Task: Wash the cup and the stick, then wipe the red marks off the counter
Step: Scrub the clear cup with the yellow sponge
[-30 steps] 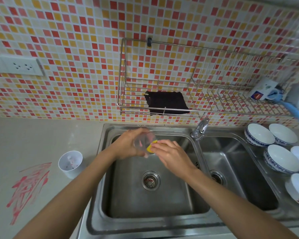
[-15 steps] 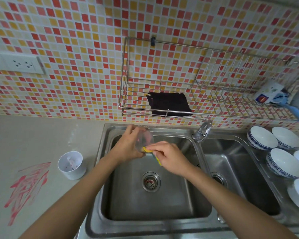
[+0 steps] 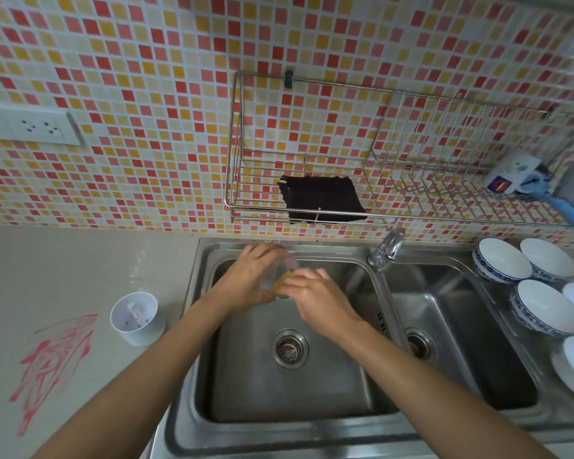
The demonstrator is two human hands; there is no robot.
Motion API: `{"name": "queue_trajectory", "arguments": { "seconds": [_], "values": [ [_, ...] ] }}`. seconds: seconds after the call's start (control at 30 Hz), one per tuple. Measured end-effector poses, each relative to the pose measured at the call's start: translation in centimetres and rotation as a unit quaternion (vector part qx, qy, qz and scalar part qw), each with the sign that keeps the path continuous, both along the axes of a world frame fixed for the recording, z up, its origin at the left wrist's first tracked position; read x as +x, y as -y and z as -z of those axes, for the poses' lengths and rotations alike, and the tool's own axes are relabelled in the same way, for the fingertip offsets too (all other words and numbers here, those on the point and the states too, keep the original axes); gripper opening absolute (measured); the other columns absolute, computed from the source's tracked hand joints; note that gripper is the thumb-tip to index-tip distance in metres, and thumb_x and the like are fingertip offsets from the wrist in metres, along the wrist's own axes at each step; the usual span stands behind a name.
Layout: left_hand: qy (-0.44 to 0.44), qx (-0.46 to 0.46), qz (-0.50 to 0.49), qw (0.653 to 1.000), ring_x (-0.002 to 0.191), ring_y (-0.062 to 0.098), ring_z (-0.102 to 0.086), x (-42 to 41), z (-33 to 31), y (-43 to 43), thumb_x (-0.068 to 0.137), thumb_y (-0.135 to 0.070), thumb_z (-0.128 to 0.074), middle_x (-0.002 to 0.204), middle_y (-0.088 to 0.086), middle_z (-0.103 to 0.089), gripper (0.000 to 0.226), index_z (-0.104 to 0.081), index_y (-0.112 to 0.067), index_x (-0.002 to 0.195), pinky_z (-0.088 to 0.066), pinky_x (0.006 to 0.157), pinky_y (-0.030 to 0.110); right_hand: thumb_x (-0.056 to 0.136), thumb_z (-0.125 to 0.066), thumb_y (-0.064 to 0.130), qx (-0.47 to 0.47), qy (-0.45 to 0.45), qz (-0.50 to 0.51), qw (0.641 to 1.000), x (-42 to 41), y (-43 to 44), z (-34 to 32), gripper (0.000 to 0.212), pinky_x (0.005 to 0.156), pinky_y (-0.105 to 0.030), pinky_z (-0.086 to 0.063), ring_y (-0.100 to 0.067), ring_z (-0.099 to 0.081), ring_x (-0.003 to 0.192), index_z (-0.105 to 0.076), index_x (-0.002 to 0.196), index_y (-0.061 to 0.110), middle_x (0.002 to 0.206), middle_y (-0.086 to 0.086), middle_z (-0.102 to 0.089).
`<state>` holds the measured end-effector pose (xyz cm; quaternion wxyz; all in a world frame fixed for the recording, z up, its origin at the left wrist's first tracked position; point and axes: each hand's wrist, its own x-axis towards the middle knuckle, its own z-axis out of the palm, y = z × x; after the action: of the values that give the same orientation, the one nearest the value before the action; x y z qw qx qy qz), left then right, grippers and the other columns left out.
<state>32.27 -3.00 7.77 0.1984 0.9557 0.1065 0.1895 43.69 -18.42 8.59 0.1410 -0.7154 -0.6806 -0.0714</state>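
Over the back of the left sink basin (image 3: 289,395), my left hand (image 3: 249,276) grips a clear plastic cup (image 3: 275,271). My right hand (image 3: 315,299) presses a yellow sponge (image 3: 280,282) into the cup's mouth. On the beige counter a white cup (image 3: 135,318) stands left of the sink, with a small stick-like object with red specks inside it. Red marks (image 3: 52,362) are smeared on the counter (image 3: 80,270) further left, near its front.
A tap (image 3: 386,250) rises between the two basins. A wire rack (image 3: 378,180) on the tiled wall holds a dark cloth (image 3: 322,198). Several white-and-blue bowls (image 3: 544,306) sit on the drainer at the right. A wall socket (image 3: 34,129) is at upper left.
Both hands shifted slightly toward the back of the sink. The right hand pushed the sponge deeper against the cup, which turned a little in the left hand.
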Motion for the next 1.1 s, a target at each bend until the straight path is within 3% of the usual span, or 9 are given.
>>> {"name": "queue_trajectory", "arguments": {
  "seconds": [0.13, 0.27, 0.4, 0.5, 0.6, 0.7, 0.8, 1.0, 1.1],
  "values": [
    [0.011, -0.009, -0.004, 1.000, 0.121, 0.018, -0.046, 0.6, -0.3, -0.3, 0.063, -0.035, -0.087, 0.128, -0.002, -0.054, 0.080, -0.052, -0.020, 0.133, -0.033, 0.103, 0.026, 0.075, -0.052, 0.009, 0.045, 0.051, 0.047, 0.997, 0.2, 0.1, -0.7, 0.033, 0.077, -0.030, -0.048, -0.018, -0.062, 0.100, -0.074, 0.097, 0.019, 0.099, 0.009, -0.071],
    [-0.024, 0.002, -0.012, 1.000, 0.122, 0.019, -0.043, 0.3, -0.2, -0.5, 0.064, -0.033, -0.085, 0.132, -0.003, -0.051, 0.080, -0.049, -0.023, 0.134, -0.040, 0.103, 0.031, 0.079, -0.062, -0.002, 0.003, -0.072, 0.054, 0.996, -0.4, -0.3, 0.5, 0.036, 0.081, -0.038, -0.050, -0.020, -0.060, 0.100, -0.075, 0.104, 0.020, 0.105, 0.009, -0.073],
    [-0.016, 0.006, -0.012, 1.000, 0.124, 0.019, -0.043, 0.4, -0.1, -0.4, 0.063, -0.031, -0.086, 0.133, -0.003, -0.050, 0.081, -0.049, -0.024, 0.135, -0.036, 0.104, 0.029, 0.077, -0.045, 0.010, 0.022, 0.040, 0.064, 0.997, 0.0, -0.1, -0.2, 0.040, 0.071, -0.033, -0.048, -0.020, -0.059, 0.096, -0.073, 0.103, 0.021, 0.102, 0.011, -0.071],
    [-0.044, 0.011, -0.005, 0.999, 0.124, 0.018, -0.041, 0.4, -0.3, -0.4, 0.066, -0.032, -0.083, 0.134, -0.004, -0.049, 0.079, -0.047, -0.025, 0.136, -0.038, 0.104, 0.030, 0.080, -0.060, -0.001, 0.004, -0.083, 0.074, 0.994, -0.9, -0.2, 0.5, 0.036, 0.082, -0.031, -0.047, -0.021, -0.056, 0.099, -0.074, 0.107, 0.018, 0.106, 0.007, -0.073],
    [-0.072, 0.002, -0.003, 0.997, 0.123, 0.016, -0.040, -0.4, 0.2, -0.5, 0.068, -0.035, -0.081, 0.134, -0.005, -0.048, 0.080, -0.045, -0.027, 0.139, -0.035, 0.102, 0.023, 0.089, -0.061, 0.004, -0.042, -0.257, 0.067, 0.963, -0.6, 0.0, 0.4, 0.027, 0.092, -0.012, -0.037, -0.015, -0.056, 0.104, -0.074, 0.108, 0.017, 0.108, 0.005, -0.073],
    [-0.073, 0.010, -0.006, 0.997, 0.123, 0.015, -0.042, -0.8, 0.3, -0.1, 0.068, -0.034, -0.081, 0.135, -0.006, -0.047, 0.082, -0.043, -0.028, 0.141, -0.025, 0.098, 0.016, 0.080, -0.063, -0.002, -0.033, -0.132, 0.044, 0.990, 0.7, 0.6, 0.0, 0.038, 0.089, -0.030, -0.042, -0.016, -0.056, 0.106, -0.074, 0.109, 0.022, 0.112, 0.009, -0.071],
    [-0.052, 0.009, 0.000, 0.999, 0.123, 0.017, -0.043, -0.1, -0.2, -0.1, 0.066, -0.033, -0.083, 0.134, -0.005, -0.049, 0.082, -0.046, -0.026, 0.139, -0.031, 0.104, 0.021, 0.064, -0.071, -0.001, 0.018, 0.009, 0.027, 0.999, 1.0, 1.1, 0.2, 0.049, 0.081, -0.034, -0.046, -0.019, -0.057, 0.105, -0.073, 0.107, 0.022, 0.112, 0.011, -0.070],
    [-0.101, -0.033, 0.012, 0.994, 0.122, 0.013, -0.040, -0.5, -0.1, -0.7, 0.064, -0.034, -0.083, 0.133, -0.009, -0.046, 0.088, -0.040, -0.033, 0.140, -0.035, 0.103, 0.024, 0.080, -0.065, 0.004, 0.000, -0.123, 0.005, 0.992, 0.7, 1.6, 0.9, 0.034, 0.087, -0.038, -0.051, -0.014, -0.055, 0.101, -0.074, 0.108, 0.023, 0.111, 0.011, -0.071],
    [-0.091, -0.066, 0.008, 0.994, 0.124, 0.010, -0.039, -0.5, -0.2, -0.6, 0.065, -0.032, -0.083, 0.135, -0.011, -0.044, 0.088, -0.039, -0.035, 0.141, -0.035, 0.104, 0.024, 0.076, -0.071, 0.010, 0.008, -0.067, -0.013, 0.998, 2.0, 1.9, 0.3, 0.032, 0.080, -0.039, -0.053, -0.014, -0.053, 0.101, -0.073, 0.105, 0.023, 0.112, 0.010, -0.070]
  ]
}}
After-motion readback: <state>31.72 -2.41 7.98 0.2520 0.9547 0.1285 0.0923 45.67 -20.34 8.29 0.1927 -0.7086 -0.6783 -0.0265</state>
